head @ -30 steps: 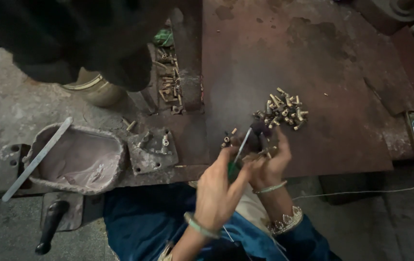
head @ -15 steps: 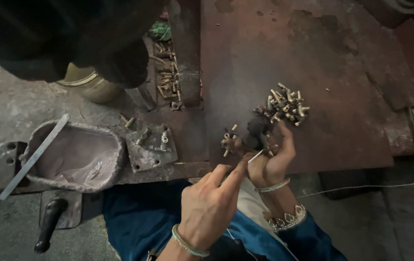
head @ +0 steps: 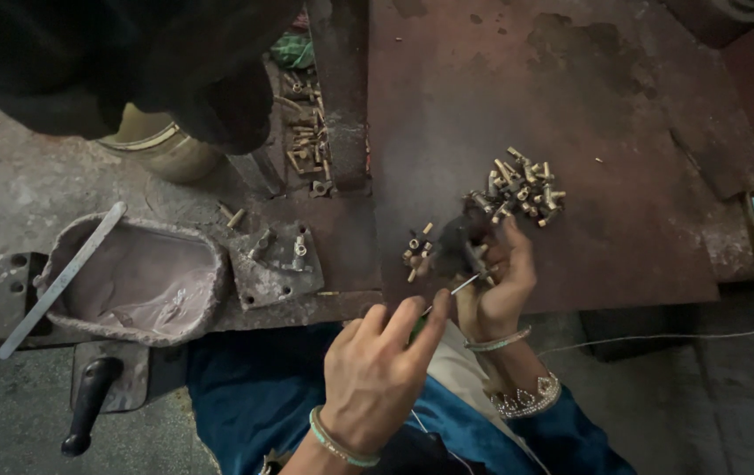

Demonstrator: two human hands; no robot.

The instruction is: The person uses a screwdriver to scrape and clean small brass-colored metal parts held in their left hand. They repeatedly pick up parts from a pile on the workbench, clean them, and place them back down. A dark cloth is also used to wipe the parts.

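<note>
While your right hand (head: 502, 286) stays clamped on a small dark part (head: 460, 249) near the tabletop's (head: 623, 229) front edge, your left hand (head: 377, 378), pinching a thin tool (head: 447, 295), has drawn back toward you.

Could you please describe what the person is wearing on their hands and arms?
Both hands are bare, no gloves. The left hand has a pale green bangle at the wrist. The right hand wears a thin light bangle, above a blue sleeve with a pale embroidered cuff.
</note>
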